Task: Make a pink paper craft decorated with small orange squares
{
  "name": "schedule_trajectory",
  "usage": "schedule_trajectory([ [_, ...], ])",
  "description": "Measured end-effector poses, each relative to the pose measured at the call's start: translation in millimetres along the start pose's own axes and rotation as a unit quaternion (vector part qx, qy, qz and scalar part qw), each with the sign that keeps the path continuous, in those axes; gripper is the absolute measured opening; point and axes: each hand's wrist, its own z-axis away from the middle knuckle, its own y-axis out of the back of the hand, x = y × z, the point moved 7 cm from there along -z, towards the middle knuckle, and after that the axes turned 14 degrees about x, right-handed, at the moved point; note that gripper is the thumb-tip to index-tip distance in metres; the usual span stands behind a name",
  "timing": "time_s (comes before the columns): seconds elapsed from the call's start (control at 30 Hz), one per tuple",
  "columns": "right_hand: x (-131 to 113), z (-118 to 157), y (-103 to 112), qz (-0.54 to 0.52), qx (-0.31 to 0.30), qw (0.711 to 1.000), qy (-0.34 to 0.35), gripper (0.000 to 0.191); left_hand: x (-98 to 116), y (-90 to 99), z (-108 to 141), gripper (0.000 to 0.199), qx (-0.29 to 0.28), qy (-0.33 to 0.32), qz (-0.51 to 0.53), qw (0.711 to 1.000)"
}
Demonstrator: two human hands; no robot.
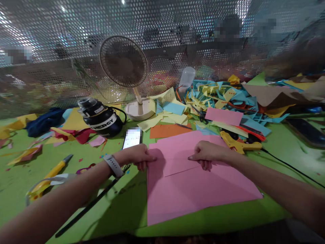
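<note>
A large pink sheet of paper (203, 193) lies on the green table before me. My left hand (139, 156), with a pale band on the wrist, is closed in a pinch over the sheet's left edge. Above the sheet's upper middle, my right hand (207, 153) is pinched too, thumb pointing left. A faint thin line runs between the two pinches; I cannot make out what it is. Below it, a thin dark slanting line shows on the pink paper. A lit phone (132, 137) stands just behind my left hand. A yellow glue gun (237, 144) lies beyond my right forearm.
A small fan (138, 110) and a black bottle (104, 118) stand at the back left. Paper scraps (215, 95) are heaped at the back right. A yellow-handled cutter (50, 174) lies left; a dark phone (306, 130) lies right. A perforated metal screen (165, 27) closes off the back.
</note>
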Motion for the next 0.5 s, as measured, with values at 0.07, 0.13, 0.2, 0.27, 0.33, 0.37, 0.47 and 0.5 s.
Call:
schedule_trajectory([
  [0.07,-6,6,4,0.044,0.043,0.998,0.009,0.035,-1,12.7,4,0.053,0.021,0.006,0.007,1.0],
  [0.13,-17,13,10,0.092,0.099,0.99,0.042,0.026,5,26.6,7,0.05,0.061,0.006,0.019,0.998],
  [0.2,-29,21,12,0.127,0.135,0.979,0.088,0.024,16,39.1,7,0.05,0.112,0.001,0.037,0.993],
  [0.27,-38,27,10,0.158,0.151,0.968,0.127,0.024,30,46.8,6,0.051,0.157,-0.007,0.066,0.985],
  [0.33,-40,28,8,0.183,0.161,0.958,0.151,0.017,43,48.2,4,0.052,0.182,-0.023,0.107,0.977],
  [0.37,-40,28,7,0.186,0.166,0.956,0.155,0.015,49,46.9,3,0.053,0.187,-0.034,0.125,0.974],
  [0.47,-31,24,8,0.135,0.173,0.967,0.131,0.018,61,39.1,2,0.054,0.19,-0.065,0.148,0.968],
  [0.5,-27,23,9,0.098,0.176,0.973,0.116,0.02,63,35.4,2,0.055,0.189,-0.07,0.147,0.968],
])
